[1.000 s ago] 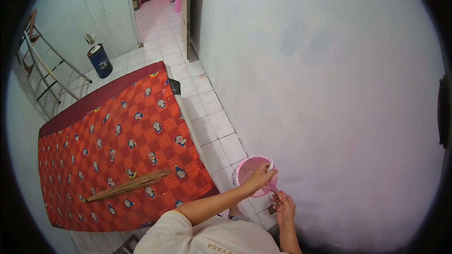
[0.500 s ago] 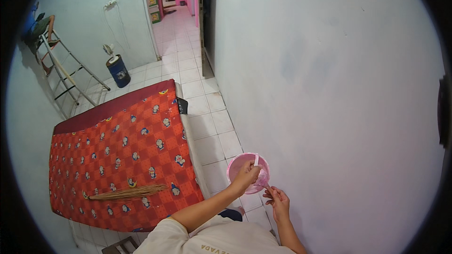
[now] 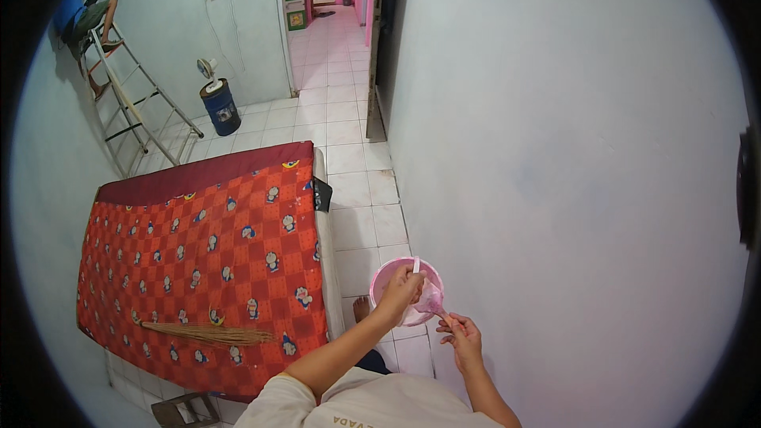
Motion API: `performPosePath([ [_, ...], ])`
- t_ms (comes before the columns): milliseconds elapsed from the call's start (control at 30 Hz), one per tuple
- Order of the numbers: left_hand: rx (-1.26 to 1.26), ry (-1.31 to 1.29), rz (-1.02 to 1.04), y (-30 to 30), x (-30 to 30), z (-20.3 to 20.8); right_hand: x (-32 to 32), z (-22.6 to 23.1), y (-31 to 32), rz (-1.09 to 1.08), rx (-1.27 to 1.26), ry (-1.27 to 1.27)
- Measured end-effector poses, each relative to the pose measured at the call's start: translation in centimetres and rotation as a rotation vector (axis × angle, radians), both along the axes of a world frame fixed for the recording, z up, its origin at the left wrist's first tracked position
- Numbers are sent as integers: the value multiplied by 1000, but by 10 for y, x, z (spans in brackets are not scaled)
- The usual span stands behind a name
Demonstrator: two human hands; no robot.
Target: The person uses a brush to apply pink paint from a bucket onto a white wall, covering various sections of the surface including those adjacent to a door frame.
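A pink bucket [image 3: 376, 284] hangs in front of me beside the wall, with a whitish-pink substance inside. My left hand [image 3: 401, 296] is closed around its white handle [image 3: 417, 265], over the bucket's opening. My right hand [image 3: 466, 341] is just outside the near right rim, its fingers pinching the handle of a small flat-headed tool [image 3: 432, 299]. The tool's head is smeared pale pink and lies over the bucket's right side. Whether it is a brush or a scraper I cannot tell.
A pale wall [image 3: 571, 230] rises close on my right. To my left is a bed with a red patterned cover [image 3: 230, 254], a straw broom [image 3: 206, 334] lying on it. Farther off stand a stepladder [image 3: 131, 103] with a person on it, a blue drum [image 3: 222, 109] and a doorway.
The view has shifted, so the room sits farther right and the bucket a little left. More of the tool's pale head shows at the rim. A bare foot now shows beside the bucket.
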State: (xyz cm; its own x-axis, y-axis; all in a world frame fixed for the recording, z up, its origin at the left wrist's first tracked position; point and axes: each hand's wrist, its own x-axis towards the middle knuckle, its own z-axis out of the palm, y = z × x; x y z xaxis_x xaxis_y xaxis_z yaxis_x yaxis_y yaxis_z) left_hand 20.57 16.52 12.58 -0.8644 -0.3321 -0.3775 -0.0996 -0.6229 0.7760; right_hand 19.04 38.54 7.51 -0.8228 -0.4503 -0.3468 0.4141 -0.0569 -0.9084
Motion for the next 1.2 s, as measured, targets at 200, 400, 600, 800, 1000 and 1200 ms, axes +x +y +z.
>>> performPosePath([
  [200,41,-36,66,-82,-66,-15,-78,-4,-87,73,32,-32],
  [400,-54,-26,52,-175,-139,-15,-165,4,-180,132,22,-58],
  [600,-127,-37,85,-262,-214,-18,-240,9,-261,128,24,-33],
  [800,-31,-33,182,-341,-296,-20,-322,-5,-333,92,20,-81],
  [1000,-62,-67,200,-417,-381,-24,-422,-22,-406,134,5,26],
  [1200,-105,-85,171,-487,-458,-12,-490,-6,-480,105,-41,-47],
])
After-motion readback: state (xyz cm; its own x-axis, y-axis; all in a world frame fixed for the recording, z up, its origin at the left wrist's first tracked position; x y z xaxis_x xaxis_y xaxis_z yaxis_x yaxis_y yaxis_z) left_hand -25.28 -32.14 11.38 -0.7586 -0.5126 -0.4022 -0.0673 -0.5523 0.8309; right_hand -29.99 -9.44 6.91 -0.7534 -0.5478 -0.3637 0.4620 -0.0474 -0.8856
